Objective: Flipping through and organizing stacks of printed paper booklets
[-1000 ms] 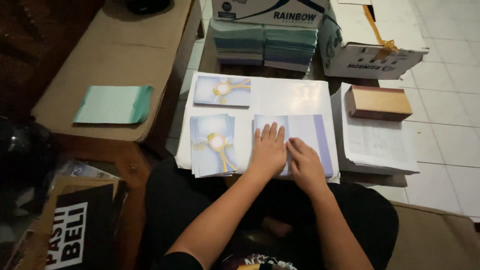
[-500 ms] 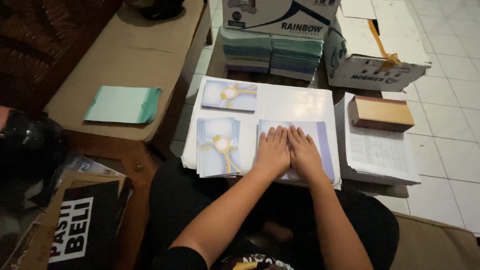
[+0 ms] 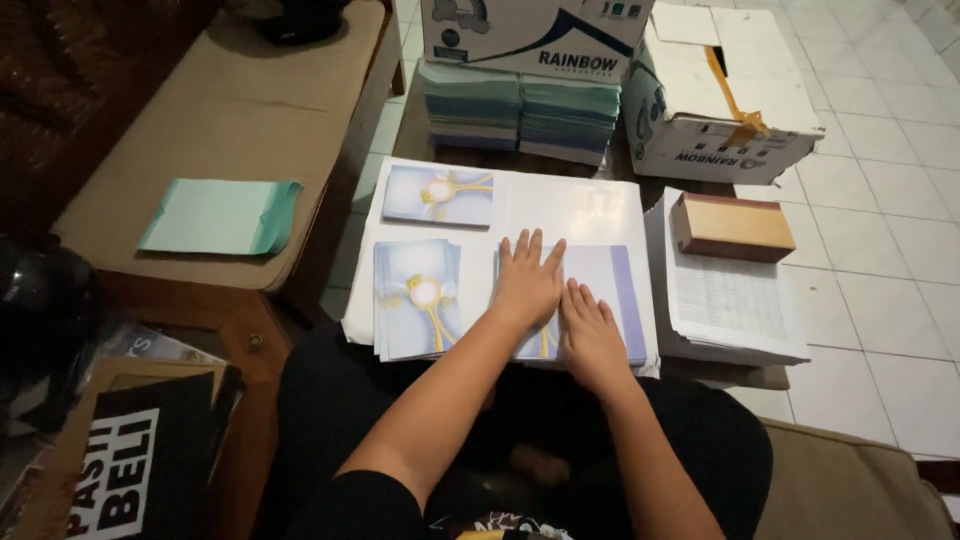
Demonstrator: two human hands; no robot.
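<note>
Both my hands lie flat, side by side, on a blue-and-purple printed sheet at the near right of a wide white sheet stack on my lap. My left hand presses the sheet's middle with fingers spread. My right hand rests just to its right, nearer to me. To the left lies a stack of blue cards with a yellow flower motif. One more such card sits at the far left of the white stack.
Stacks of green-blue paper and two white cardboard boxes stand beyond. A brown box rests on printed sheets at right. A green folded paper lies on the tan bench at left.
My left hand has slid forward across the sheet, fingers more spread. My right hand stays close beside it, now slightly behind.
</note>
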